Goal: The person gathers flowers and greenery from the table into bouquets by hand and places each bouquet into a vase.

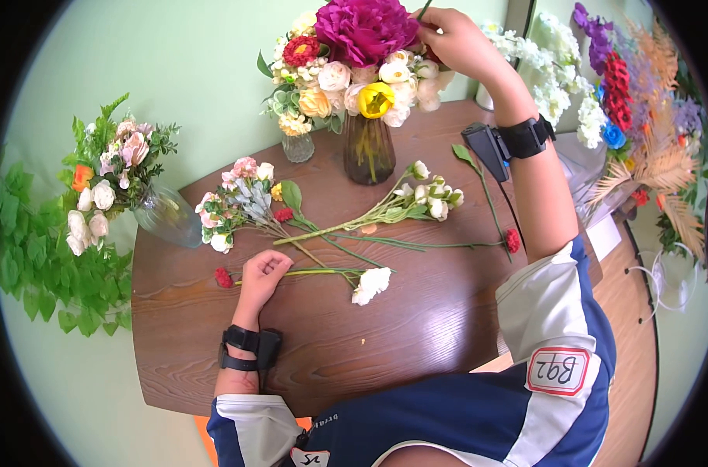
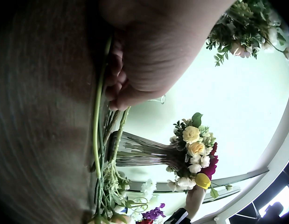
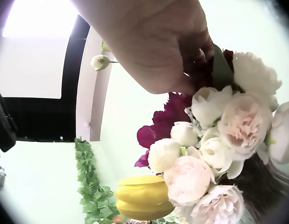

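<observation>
At the right side of the bouquet, my right hand (image 1: 457, 45) pinches a green stem (image 1: 425, 9) beside the large magenta flower (image 1: 367, 31). In the right wrist view the right hand (image 3: 158, 42) has curled fingers, their tips partly hidden behind the blooms; a white bud (image 3: 100, 62) shows beyond it. The bouquet stands in a brown ribbed vase (image 1: 369, 152). My left hand (image 1: 262, 277) rests on the table (image 1: 323, 342) with loosely curled fingers, near the stem of a white flower (image 1: 371, 285). In the left wrist view, stems (image 2: 97, 116) pass beside the left hand (image 2: 149, 51).
Loose pink flowers (image 1: 245, 168), white buds (image 1: 437, 198) and red flowers (image 1: 513, 240) lie on the table. A clear vase (image 1: 169, 216) with flowers leans at the left; a small glass vase (image 1: 298, 148) stands behind. More flowers (image 1: 617, 89) are at the right.
</observation>
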Demonstrator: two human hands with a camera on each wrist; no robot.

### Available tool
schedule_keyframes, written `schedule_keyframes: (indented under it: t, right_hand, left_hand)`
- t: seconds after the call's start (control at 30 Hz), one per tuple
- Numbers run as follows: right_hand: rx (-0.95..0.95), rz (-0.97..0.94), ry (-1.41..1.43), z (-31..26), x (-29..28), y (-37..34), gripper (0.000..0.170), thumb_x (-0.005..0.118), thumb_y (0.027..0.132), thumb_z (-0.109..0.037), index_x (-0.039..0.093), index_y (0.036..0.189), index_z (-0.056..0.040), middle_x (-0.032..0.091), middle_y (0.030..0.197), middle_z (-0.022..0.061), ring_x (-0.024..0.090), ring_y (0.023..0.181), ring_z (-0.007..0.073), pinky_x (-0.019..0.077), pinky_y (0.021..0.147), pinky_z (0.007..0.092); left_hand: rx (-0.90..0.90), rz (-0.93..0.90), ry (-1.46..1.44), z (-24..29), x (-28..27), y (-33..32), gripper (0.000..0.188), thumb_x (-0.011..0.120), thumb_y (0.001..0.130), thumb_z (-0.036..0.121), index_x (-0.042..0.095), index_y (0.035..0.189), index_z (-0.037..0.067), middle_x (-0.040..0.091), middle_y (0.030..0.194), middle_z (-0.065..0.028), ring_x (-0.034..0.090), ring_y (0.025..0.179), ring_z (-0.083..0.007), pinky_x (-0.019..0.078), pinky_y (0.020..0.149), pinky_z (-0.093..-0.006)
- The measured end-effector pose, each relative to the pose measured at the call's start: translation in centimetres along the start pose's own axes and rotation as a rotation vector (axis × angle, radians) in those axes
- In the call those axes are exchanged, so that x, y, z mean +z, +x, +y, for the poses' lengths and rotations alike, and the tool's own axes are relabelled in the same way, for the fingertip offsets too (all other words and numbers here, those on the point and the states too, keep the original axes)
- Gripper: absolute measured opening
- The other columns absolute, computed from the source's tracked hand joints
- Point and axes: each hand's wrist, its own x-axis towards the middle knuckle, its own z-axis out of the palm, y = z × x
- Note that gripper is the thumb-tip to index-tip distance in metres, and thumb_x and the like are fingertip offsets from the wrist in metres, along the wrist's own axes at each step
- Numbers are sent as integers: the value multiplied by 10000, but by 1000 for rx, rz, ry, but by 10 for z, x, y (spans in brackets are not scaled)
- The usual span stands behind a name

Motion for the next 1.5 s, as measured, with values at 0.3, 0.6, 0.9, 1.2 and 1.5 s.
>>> schedule_keyframes:
  t: [0.3, 0.6, 0.9, 1.2, 1.5]
  right_hand:
    - [213, 377, 448, -7, -18, 0, 221, 598, 826, -194, 633, 841, 23, 594, 673, 32, 539, 627, 111, 421, 569, 249]
    - [136, 344, 337, -1, -13, -11, 195, 625, 795, -144, 631, 797, 51, 637, 699, 69, 577, 662, 127, 444, 590, 255]
    - [-10, 529, 115, -18, -24, -12, 137, 620, 764, -81, 630, 734, 53, 609, 602, 114, 570, 542, 158, 433, 521, 296]
    - [-215, 699, -261, -23, -19, -4, 85, 620, 723, -39, 607, 734, 44, 564, 591, 186, 577, 556, 313, 415, 499, 374]
    - [-13, 382, 55, -4, -1, 18, 198, 607, 783, -133, 598, 763, 63, 594, 658, 216, 606, 631, 339, 457, 556, 376]
  left_hand:
    - [-4, 2, 64, 0, 0, 1, 55, 650, 795, 100, 654, 776, 48, 531, 621, 71, 425, 551, 8, 331, 495, -142]
    - [-23, 2, 44, 2, 0, 1, 57, 648, 799, 99, 653, 770, 51, 526, 619, 77, 408, 546, 17, 314, 488, -135]
    - [-33, -1, 24, 0, 0, 2, 54, 647, 798, 92, 650, 771, 46, 520, 616, 81, 403, 546, 19, 311, 487, -133]
    - [-22, 1, 43, 3, 1, 2, 59, 652, 791, 99, 647, 765, 46, 504, 606, 82, 390, 541, 15, 307, 488, -140]
    - [-24, -5, 28, 5, -1, 1, 48, 652, 786, 87, 643, 770, 43, 520, 621, 76, 412, 552, 15, 326, 496, -140]
